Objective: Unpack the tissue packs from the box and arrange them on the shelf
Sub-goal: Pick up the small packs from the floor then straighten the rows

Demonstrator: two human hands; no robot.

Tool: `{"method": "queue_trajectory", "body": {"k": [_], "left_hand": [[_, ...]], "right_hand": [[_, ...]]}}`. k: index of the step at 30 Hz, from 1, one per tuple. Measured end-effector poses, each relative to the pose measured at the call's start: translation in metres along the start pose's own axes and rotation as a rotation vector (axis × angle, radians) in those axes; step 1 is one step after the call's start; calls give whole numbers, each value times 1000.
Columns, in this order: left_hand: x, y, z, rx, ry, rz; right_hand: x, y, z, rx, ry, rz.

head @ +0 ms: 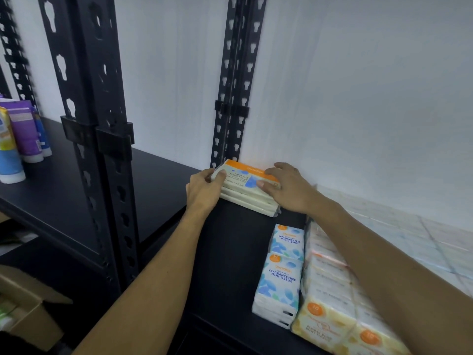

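A stack of flat facial tissue packs [247, 187], cream with an orange band on top, rests on the black shelf [230, 252] against the back wall beside an upright post. My left hand [203, 190] grips the stack's left end, thumb on top. My right hand [286, 188] presses on its right end, fingers over the top pack. Nearer to me, two blue-and-white mini tissue packs [282, 272] lie in a row. A row of orange-and-white mini tissue packs [330, 290] runs along their right. The cardboard box [28, 306] sits open at lower left.
Black slotted shelf posts [102, 149] stand left of the hands, another post [235, 80] at the back. Purple and blue tubes [20, 139] stand on the neighbouring shelf at far left. A white wall runs behind; a tiled surface [422, 242] shows at right.
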State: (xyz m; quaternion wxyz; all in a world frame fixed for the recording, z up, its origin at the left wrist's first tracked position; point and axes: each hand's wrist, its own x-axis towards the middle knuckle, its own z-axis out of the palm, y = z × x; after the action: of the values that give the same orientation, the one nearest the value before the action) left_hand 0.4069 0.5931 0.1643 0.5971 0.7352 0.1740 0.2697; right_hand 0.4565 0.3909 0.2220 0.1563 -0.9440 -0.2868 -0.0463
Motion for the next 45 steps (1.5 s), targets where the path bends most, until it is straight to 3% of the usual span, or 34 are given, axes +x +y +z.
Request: {"method": "queue_trajectory", "body": {"k": [7, 14, 22, 34, 38, 45], "left_hand": [[-4, 3, 1, 43, 4, 9], [-4, -1, -2, 39, -23, 22], [10, -14, 5, 116, -103, 44], [7, -7, -2, 39, -128, 2], [5, -2, -1, 36, -90, -16], [3, 1, 1, 83, -61, -18]], "right_hand": [[10, -7, 9, -128, -47, -188], [41, -21, 21, -213, -208, -411], [55, -7, 39, -172, -213, -394], [55, -9, 38, -136, -220, -410], [48, -21, 19, -73, -258, -338], [-27, -40, -46, 33, -88, -205]]}}
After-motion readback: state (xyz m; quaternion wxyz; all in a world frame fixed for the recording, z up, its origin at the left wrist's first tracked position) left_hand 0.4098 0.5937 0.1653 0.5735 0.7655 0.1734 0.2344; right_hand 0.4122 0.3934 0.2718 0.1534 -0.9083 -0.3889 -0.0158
